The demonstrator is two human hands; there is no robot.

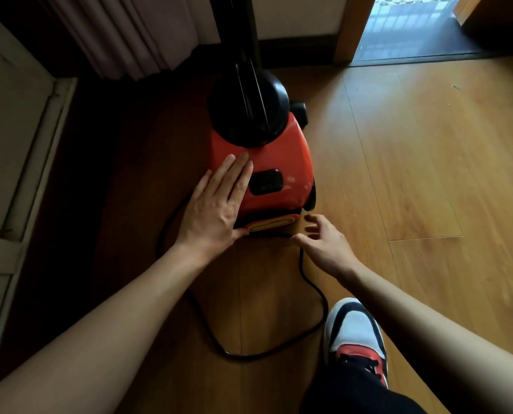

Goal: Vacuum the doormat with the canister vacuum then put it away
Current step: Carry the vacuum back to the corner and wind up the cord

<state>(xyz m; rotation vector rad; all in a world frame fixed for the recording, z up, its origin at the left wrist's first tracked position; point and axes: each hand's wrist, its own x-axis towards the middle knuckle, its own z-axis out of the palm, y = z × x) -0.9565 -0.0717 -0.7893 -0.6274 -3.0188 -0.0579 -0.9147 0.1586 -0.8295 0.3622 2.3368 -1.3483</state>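
Note:
An orange and black canister vacuum [279,153] stands on the wooden floor near the wall, with a black round top and a black wand rising from it. My left hand [216,204] lies flat on the vacuum's orange body beside a black button, fingers together and extended. My right hand [324,243] hovers at the vacuum's rear right corner with fingers spread, right beside the black power cord [309,282]. The cord loops across the floor toward me. No doormat is clearly in view.
A curtain [129,34] hangs at the back left next to a pale cabinet [13,144]. A doorway [413,28] opens at the top right onto dark tiles. My shoe [356,333] stands on the floor near the cord loop.

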